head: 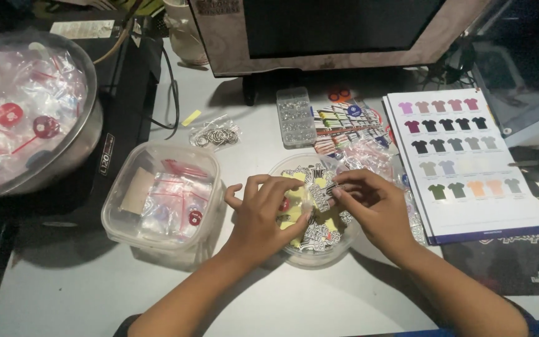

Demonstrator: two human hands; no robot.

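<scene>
So, hands: both over one round clear tub, fingertips meeting above its middle
left hand (263, 212): fingers curled, thumb out to the side, fingertips pressed on a small yellow-backed sticker at the tub's centre; pinching it as far as I can tell
right hand (369, 206): thumb and forefinger closed on the same sticker (319, 195) from the other side, other fingers loosely bent
sticker look: small die-cut piece, black-and-white graphic on the face, pale yellow backing, partly hidden by fingertips
round tub (310, 257): clear plastic, shallow, directly under both hands, full of more black-white stickers and yellow backing scraps
square tub (157, 200): clear, just left of left hand, holds small zip bags with red round badges
metal bowl (63, 150): far left of left hand, heaped with clear bags
bag of metal rings (214, 135): beyond left hand, on table
clear bead box (295, 117): beyond the hands, closed
shirt colour chart (463, 162): white card with rows of coloured shirts, just right of right hand
monitor (338, 31): well beyond both hands
</scene>
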